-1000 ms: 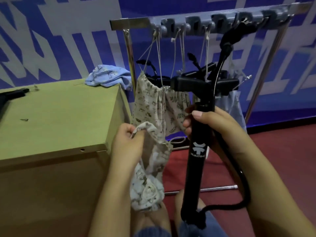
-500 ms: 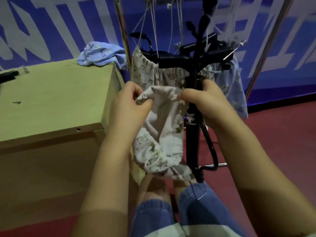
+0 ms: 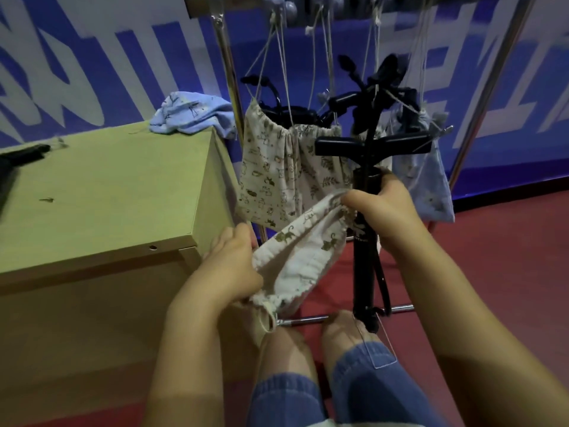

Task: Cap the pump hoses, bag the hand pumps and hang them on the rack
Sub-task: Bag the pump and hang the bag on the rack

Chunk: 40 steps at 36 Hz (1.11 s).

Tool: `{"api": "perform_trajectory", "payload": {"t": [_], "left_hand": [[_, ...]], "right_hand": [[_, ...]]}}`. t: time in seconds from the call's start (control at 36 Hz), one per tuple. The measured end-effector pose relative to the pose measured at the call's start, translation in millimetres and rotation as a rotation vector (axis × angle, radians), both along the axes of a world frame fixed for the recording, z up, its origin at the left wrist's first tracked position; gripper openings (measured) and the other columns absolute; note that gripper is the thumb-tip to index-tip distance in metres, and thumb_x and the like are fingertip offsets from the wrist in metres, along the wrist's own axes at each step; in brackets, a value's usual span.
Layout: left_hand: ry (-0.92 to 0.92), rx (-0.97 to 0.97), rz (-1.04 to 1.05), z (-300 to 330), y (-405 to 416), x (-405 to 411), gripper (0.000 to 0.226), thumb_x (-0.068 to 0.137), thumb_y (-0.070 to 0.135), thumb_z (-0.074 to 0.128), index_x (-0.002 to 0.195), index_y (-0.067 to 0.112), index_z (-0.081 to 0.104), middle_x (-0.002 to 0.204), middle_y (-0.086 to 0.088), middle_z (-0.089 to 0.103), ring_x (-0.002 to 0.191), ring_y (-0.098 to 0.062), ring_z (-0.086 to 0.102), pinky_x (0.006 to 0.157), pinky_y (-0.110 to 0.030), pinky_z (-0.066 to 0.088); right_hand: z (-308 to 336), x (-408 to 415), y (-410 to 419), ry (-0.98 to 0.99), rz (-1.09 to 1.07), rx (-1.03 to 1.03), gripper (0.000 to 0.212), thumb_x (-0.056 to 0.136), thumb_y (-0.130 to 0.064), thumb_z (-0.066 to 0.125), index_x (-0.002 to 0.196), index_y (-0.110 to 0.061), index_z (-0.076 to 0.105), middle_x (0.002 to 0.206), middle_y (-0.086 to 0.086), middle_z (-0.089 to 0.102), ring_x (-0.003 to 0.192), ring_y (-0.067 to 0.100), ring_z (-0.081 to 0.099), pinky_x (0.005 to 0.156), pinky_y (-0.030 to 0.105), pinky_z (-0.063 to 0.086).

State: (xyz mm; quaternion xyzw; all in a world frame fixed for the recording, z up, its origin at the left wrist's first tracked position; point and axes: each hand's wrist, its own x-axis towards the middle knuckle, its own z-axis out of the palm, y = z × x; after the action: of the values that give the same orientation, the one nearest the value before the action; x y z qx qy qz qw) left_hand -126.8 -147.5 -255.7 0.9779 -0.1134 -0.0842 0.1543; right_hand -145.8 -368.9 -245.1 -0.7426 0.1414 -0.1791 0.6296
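Head view: both hands stretch a cream bag [image 3: 303, 251] between them. Left hand [image 3: 232, 266] grips its lower edge; right hand [image 3: 386, 211] pinches its mouth against the upright black pump [image 3: 365, 241], standing before the rack [image 3: 228, 75], beside the cabinet's [image 3: 101, 192] right edge.

A second ago the left hand [image 3: 231, 269] held the cream printed drawstring bag [image 3: 303, 251] bunched and hanging while the right hand [image 3: 385, 211] gripped only the barrel of the upright black hand pump [image 3: 365, 241]; half a second ago both hands had met at the bag's mouth, close together. Now the hands have drawn apart, the left lower and nearer the wooden desk [image 3: 107, 192], the right higher against the pump barrel with the bag's rim pinched there, so that the mouth is stretched open on a slant between them.
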Motion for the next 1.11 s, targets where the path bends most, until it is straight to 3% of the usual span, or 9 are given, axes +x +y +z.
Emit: {"api": "perform_trajectory", "payload": {"t": [0.11, 0.17, 0.33, 0.39, 0.56, 0.72, 0.83, 1.0, 1.11], "left_hand": [[0.050, -0.027, -0.083, 3.7, 10.6, -6.1, 0.023, 0.080, 0.027, 0.065, 0.083, 0.027, 0.042, 0.090, 0.005, 0.044, 0.083, -0.015, 0.047, 0.065, -0.027, 0.040], [-0.010, -0.149, -0.070, 6.9, 13.0, -7.8, 0.013, 0.087, 0.022, 0.060, 0.081, 0.023, 0.049, 0.081, 0.002, 0.054, 0.068, -0.015, 0.051, 0.055, -0.028, 0.039], [0.117, -0.978, 0.259, 4.7, 3.8, -6.8, 0.017, 0.094, 0.012, 0.053, 0.078, 0.015, 0.060, 0.072, -0.004, 0.068, 0.066, -0.021, 0.063, 0.065, -0.032, 0.048], [0.168, -1.074, 0.314, 4.5, -1.3, -5.8, 0.017, 0.094, 0.010, 0.051, 0.079, 0.013, 0.059, 0.076, -0.009, 0.068, 0.070, -0.023, 0.063, 0.070, -0.035, 0.051], [0.065, -1.111, 0.485, -1.8, -9.6, 1.4, 0.013, 0.096, 0.018, 0.048, 0.087, 0.015, 0.058, 0.100, -0.021, 0.067, 0.098, -0.038, 0.064, 0.092, -0.056, 0.048], [-0.071, -1.236, 0.575, -2.8, -9.5, 3.5, 0.015, 0.095, 0.016, 0.045, 0.084, 0.019, 0.054, 0.084, -0.009, 0.062, 0.083, -0.026, 0.060, 0.076, -0.038, 0.048], [-0.143, -1.277, 0.600, -5.0, -10.5, 4.3, 0.009, 0.095, 0.018, 0.044, 0.095, 0.017, 0.053, 0.085, -0.010, 0.058, 0.080, -0.025, 0.057, 0.073, -0.038, 0.046], [-0.141, -1.177, 0.517, -8.6, -18.4, 3.6, 0.009, 0.090, 0.026, 0.046, 0.085, 0.025, 0.053, 0.086, -0.012, 0.059, 0.077, -0.027, 0.057, 0.072, -0.042, 0.047], [-0.138, -1.094, 0.475, -13.1, -22.8, 3.8, 0.011, 0.090, 0.027, 0.046, 0.081, 0.023, 0.051, 0.080, -0.010, 0.056, 0.071, -0.023, 0.053, 0.064, -0.036, 0.041]], "right_hand": [[3.7, 0.6, -9.7, -0.040, -0.059, 0.001, 0.030, 0.077, -0.008, 0.066, 0.106, -0.009, 0.057, 0.083, 0.004, 0.063, 0.074, 0.021, 0.063, 0.062, 0.032, 0.051], [5.3, 0.5, -13.3, -0.051, -0.072, 0.016, 0.029, 0.078, -0.009, 0.065, 0.106, -0.011, 0.056, 0.085, 0.007, 0.062, 0.073, 0.022, 0.060, 0.062, 0.033, 0.049], [6.1, 1.7, -15.2, -0.055, -0.099, 0.041, 0.025, 0.078, -0.010, 0.065, 0.101, -0.011, 0.058, 0.084, 0.009, 0.060, 0.074, 0.024, 0.059, 0.062, 0.034, 0.046], [6.6, 1.8, -14.6, -0.059, -0.090, 0.045, 0.025, 0.078, -0.011, 0.066, 0.103, -0.010, 0.057, 0.081, 0.007, 0.059, 0.071, 0.022, 0.058, 0.061, 0.034, 0.046], [29.1, 1.3, -12.4, -0.179, -0.086, 0.199, 0.017, 0.069, -0.017, 0.066, 0.084, -0.016, 0.058, 0.074, 0.006, 0.059, 0.066, 0.022, 0.057, 0.061, 0.035, 0.047], [59.2, -5.9, -10.5, -0.398, -0.018, 0.234, 0.020, 0.075, -0.005, 0.064, 0.083, -0.019, 0.052, 0.070, 0.000, 0.054, 0.061, 0.013, 0.054, 0.056, 0.027, 0.046], [25.5, -8.3, 0.9, -0.310, 0.001, 0.141, 0.024, 0.072, -0.005, 0.068, 0.077, -0.024, 0.055, 0.071, -0.007, 0.058, 0.060, 0.002, 0.058, 0.060, 0.023, 0.050], [-18.0, -7.7, 4.3, 0.001, 0.102, 0.073, 0.023, 0.060, -0.022, 0.068, 0.079, -0.013, 0.059, 0.078, 0.013, 0.062, 0.071, 0.025, 0.059, 0.067, 0.041, 0.049], [-26.4, -8.3, 8.8, 0.069, 0.139, 0.105, 0.022, 0.059, -0.019, 0.064, 0.078, -0.010, 0.058, 0.072, 0.012, 0.061, 0.067, 0.024, 0.058, 0.065, 0.039, 0.046]]}}
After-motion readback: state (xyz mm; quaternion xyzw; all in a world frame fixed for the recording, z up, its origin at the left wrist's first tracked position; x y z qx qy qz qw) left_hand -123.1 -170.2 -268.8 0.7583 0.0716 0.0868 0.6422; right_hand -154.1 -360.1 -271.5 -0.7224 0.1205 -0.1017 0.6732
